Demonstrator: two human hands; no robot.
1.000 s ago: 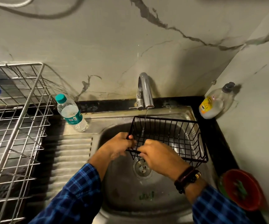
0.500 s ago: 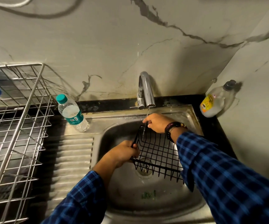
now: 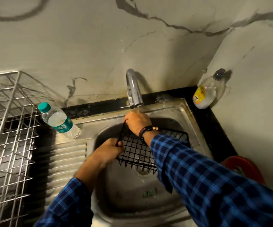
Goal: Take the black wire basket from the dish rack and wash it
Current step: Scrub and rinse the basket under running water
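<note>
Sink (image 3: 124,202): steel, beneath tap (image 3: 133,86).
Black wire basket (image 3: 135,149): tilted under tap.
Left hand (image 3: 107,150): fingers curled round basket corner.
Right hand (image 3: 137,122): fingers gripping rim below tap.

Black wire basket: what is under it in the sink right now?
Under the black wire basket, through its mesh, the sink drain shows in the steel sink basin. The right sleeve covers the basket's right part; what lies below there cannot be seen.

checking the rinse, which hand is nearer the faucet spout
Right. The right hand sits directly under the faucet spout, in the water; the left hand grips the black wire basket lower and leftward.
</note>
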